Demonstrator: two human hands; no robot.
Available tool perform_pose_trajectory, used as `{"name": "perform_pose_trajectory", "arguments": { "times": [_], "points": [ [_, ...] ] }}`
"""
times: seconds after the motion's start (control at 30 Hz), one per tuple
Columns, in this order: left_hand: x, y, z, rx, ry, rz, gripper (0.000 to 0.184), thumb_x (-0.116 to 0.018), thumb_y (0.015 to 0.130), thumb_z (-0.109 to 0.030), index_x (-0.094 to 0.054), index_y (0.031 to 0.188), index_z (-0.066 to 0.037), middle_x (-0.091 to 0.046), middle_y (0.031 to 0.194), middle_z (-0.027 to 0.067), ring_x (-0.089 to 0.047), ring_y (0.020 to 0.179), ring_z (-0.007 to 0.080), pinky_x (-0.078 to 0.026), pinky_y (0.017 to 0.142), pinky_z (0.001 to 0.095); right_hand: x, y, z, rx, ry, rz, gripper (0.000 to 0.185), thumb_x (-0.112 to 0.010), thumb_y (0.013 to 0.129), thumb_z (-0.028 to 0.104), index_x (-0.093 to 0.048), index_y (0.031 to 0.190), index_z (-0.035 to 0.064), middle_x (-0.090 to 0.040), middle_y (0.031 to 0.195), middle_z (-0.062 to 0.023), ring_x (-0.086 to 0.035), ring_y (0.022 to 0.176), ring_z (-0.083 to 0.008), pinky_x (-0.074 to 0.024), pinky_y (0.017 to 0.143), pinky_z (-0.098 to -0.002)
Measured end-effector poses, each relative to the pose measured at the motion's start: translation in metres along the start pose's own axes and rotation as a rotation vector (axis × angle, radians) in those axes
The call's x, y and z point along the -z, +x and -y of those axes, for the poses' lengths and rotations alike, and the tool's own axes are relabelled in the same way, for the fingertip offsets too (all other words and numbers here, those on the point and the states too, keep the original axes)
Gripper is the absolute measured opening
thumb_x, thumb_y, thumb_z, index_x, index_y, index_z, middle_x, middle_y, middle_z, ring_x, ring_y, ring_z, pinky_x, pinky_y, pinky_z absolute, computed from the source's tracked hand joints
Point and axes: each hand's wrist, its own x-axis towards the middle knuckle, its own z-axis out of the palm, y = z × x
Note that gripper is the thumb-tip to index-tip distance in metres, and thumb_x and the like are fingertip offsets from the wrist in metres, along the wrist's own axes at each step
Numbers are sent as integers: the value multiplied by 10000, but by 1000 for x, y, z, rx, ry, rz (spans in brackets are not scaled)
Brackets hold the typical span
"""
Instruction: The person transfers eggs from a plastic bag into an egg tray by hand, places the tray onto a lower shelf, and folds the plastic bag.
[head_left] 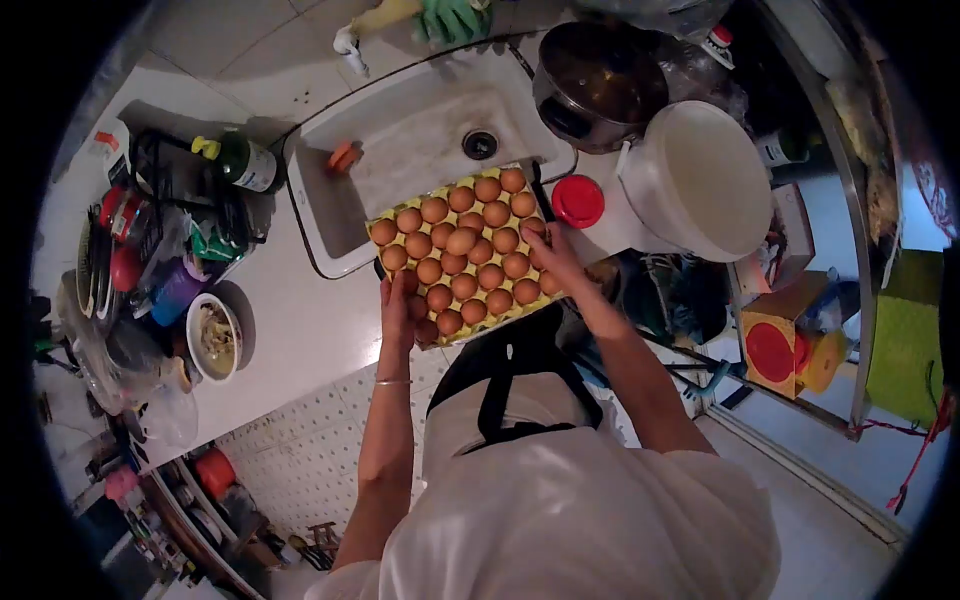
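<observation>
A yellow egg tray (428, 335) full of brown eggs (464, 285) is held between my two hands, over the front edge of the sink. One extra egg (461, 241) lies on top of the others near the middle. My left hand (397, 312) grips the tray's left side, its fingers partly hidden by the tray. On the right side, my right hand (556, 252) holds the tray's edge, with fingertips reaching over the eggs. Behind the tray is the white sink (330, 240), with an orange object (344, 156) inside at the left.
At right stand a dark lidded pot (600, 85), a white bucket (705, 180) and a red lid (577, 201). On the left counter are a bowl of food (214, 337), a green bottle (245, 162) and a black rack (190, 185). Green gloves (452, 18) hang near the faucet (350, 48).
</observation>
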Motion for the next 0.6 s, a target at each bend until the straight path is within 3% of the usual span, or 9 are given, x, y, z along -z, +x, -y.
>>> {"name": "perform_pose_trajectory", "arguments": {
  "times": [0.17, 0.27, 0.33, 0.47, 0.6],
  "points": [
    [-18, -31, -50, -15, 126, 48, 504, -564, 904, -374, -397, 1272, -72, -506, 1218, 81, -509, 1107, 181, -447, 907, 327, 6, -23, 1, 49, -86, -55, 480, -655, 822, 418, -500, 990, -4, -574, 872, -88, -558, 797, -199, -454, 715, -340],
    [-8, -22, -48, -60, 119, 110, 530, -566, 900, -386, -385, 1285, -71, -499, 1242, 87, -505, 1123, 178, -444, 907, 333, 0, -31, 16, -45, -12, -45, 475, -650, 825, 413, -507, 1020, 5, -580, 900, -106, -565, 833, -219, -451, 740, -353],
    [0, -24, -55, 36, 157, 76, 543, -557, 905, -393, -372, 1300, -71, -493, 1260, 91, -498, 1141, 188, -436, 920, 343, 6, -32, 17, 18, -95, -63, 482, -650, 823, 420, -511, 1042, 13, -587, 942, -128, -568, 871, -225, -445, 775, -355],
    [2, -29, -60, -94, 270, 186, 450, -587, 904, -333, -421, 1241, -85, -501, 1174, 54, -471, 1087, 155, -394, 936, 289, 7, -32, 3, -21, 22, -99, 451, -593, 874, 401, -514, 1100, 19, -589, 1007, -126, -551, 912, -200, -431, 818, -327],
    [-4, -35, -66, -45, 77, 189, 458, -569, 917, -332, -389, 1260, -87, -487, 1182, 48, -465, 1085, 148, -396, 932, 288, 15, -46, 50, -31, -119, -40, 426, -572, 892, 383, -515, 1118, 26, -587, 1026, -110, -541, 938, -200, -421, 837, -324]
  ]
}}
